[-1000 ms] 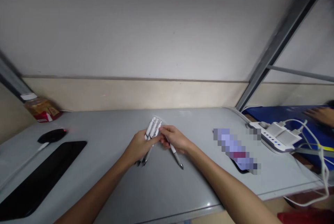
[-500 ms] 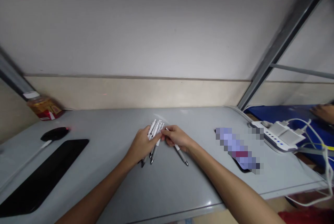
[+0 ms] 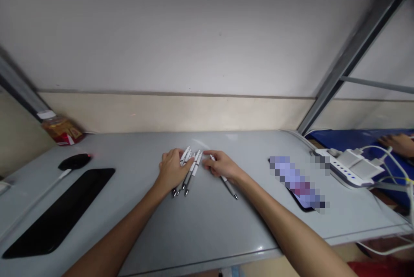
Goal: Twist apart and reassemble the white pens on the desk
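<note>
Several white pens with grey grips [image 3: 193,167] lie side by side on the desk, their metal tips toward me. My left hand [image 3: 172,170] is wrapped over the left part of this bunch, thumb across the barrels, hiding some of them. Just right of the bunch is my right hand [image 3: 224,166], its index finger pointing at the pens and its other fingers curled. One separate pen [image 3: 230,188] runs through the right hand's curled fingers, with its top showing by the thumb and its tip slanting down to the right.
Left on the grey desk [image 3: 200,229] are a black slab [image 3: 61,212], a black mouse-shaped device [image 3: 74,162] with a white cable, and a drink bottle [image 3: 63,129]. To the right lie a phone [image 3: 305,203] and a power strip [image 3: 346,171]. Another person's hand [image 3: 399,143] rests beyond.
The bunched pens now lie lower and more spread out under my left hand, whose grip has loosened. My right hand has drawn slightly right, away from the bunch, with its single pen.
</note>
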{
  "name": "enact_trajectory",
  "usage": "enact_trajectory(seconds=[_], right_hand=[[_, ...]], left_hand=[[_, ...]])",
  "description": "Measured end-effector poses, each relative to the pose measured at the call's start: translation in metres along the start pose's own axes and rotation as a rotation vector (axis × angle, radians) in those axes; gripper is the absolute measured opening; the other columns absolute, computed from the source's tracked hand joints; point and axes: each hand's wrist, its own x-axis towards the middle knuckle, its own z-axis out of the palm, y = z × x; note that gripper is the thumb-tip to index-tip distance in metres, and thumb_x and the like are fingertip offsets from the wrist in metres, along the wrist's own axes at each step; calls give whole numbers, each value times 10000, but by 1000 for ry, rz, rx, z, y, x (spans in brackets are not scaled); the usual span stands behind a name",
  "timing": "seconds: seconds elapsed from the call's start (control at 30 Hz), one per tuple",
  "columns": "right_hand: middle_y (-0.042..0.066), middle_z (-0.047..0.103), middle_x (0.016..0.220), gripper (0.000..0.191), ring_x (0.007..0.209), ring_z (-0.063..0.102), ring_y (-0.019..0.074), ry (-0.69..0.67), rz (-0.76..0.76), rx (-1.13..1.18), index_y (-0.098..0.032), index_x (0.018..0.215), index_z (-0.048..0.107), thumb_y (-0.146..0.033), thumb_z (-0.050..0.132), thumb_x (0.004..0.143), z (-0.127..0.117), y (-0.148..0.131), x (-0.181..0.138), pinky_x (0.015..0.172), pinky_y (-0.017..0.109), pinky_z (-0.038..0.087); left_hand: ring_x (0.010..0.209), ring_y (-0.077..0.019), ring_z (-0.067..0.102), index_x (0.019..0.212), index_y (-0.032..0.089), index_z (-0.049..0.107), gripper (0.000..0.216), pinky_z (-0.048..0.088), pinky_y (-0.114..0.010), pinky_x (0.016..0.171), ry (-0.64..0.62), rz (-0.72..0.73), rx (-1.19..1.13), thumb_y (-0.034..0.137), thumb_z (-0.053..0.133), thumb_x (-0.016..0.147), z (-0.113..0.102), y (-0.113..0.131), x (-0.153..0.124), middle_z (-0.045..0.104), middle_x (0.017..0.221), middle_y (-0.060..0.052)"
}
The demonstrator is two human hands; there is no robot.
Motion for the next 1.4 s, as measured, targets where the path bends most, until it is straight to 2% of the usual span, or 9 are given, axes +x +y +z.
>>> enact_trajectory(seconds=[0.07, 0.17, 0.33, 0.5, 0.63, 0.8, 1.0, 1.23, 1.4], right_hand=[[-21, 536, 704, 475, 477, 376, 62, 14, -11, -56, -167, 1235, 562, -304, 620, 784, 1, -3, -2, 434, 194, 301], [-20, 532, 717, 495, 549, 413, 78, 27, -62, -158, -169, 1235, 578, -296, 652, 763, 2, -3, -3, 519, 208, 358], [-41, 515, 727, 610, 632, 454, 104, 100, -204, -276, -199, 1305, 492, -289, 676, 731, 4, 6, 0, 619, 233, 392], [-36, 544, 739, 469, 640, 475, 106, 53, -250, -381, -194, 1185, 564, -272, 661, 733, 5, 5, -3, 614, 230, 386], [-30, 567, 753, 467, 634, 488, 104, 49, -267, -431, -186, 1187, 567, -240, 657, 732, 7, 1, -6, 609, 226, 386], [-6, 614, 824, 447, 675, 515, 109, 52, -321, -515, -184, 1165, 595, -203, 668, 725, 8, 0, -6, 643, 227, 400], [23, 637, 890, 507, 750, 549, 137, 70, -332, -593, -177, 1163, 618, -230, 749, 675, 6, 0, -3, 696, 248, 424], [39, 638, 885, 308, 766, 556, 151, 99, -303, -741, -182, 1013, 695, -274, 723, 721, 5, -3, -3, 728, 258, 422], [43, 633, 866, 307, 744, 553, 147, 145, -312, -781, -170, 1007, 696, -327, 712, 745, 7, -5, -4, 720, 255, 413]], left_hand=[[1099, -291, 485, 1103, 148, 547, 440, 393, -406, 929, 4, -15, 15, 488, 498, 828, 1, -4, 3, 602, 1118, -119], [1116, -299, 479, 1194, 169, 519, 478, 397, -438, 933, 11, -15, 44, 476, 506, 827, 3, -10, 5, 574, 1165, -122], [1160, -313, 455, 1192, 221, 562, 428, 399, -488, 951, -20, 14, 93, 446, 491, 834, 3, -8, 3, 530, 1173, -114], [1225, -291, 428, 1227, 234, 546, 396, 376, -498, 1003, -24, 67, 36, 359, 441, 867, 0, -8, 4, 493, 1287, -100], [1263, -272, 406, 1195, 257, 583, 367, 355, -499, 1026, -80, 107, -13, 291, 377, 892, -6, -14, 7, 498, 1343, -62], [1274, -262, 407, 1198, 257, 574, 360, 331, -501, 1041, -146, 178, -28, 327, 400, 890, -14, -16, 7, 523, 1346, -47], [1258, -248, 412, 1123, 260, 567, 300, 313, -493, 1034, -162, 182, -50, 349, 393, 895, -14, -12, 5, 553, 1309, -31], [1220, -275, 431, 1140, 229, 544, 339, 337, -511, 1000, -145, 164, -8, 407, 384, 899, -10, -12, 4, 561, 1276, -68], [1211, -280, 438, 1177, 215, 529, 375, 362, -496, 993, -102, 193, 62, 415, 369, 903, -7, -17, 5, 516, 1294, -88]])
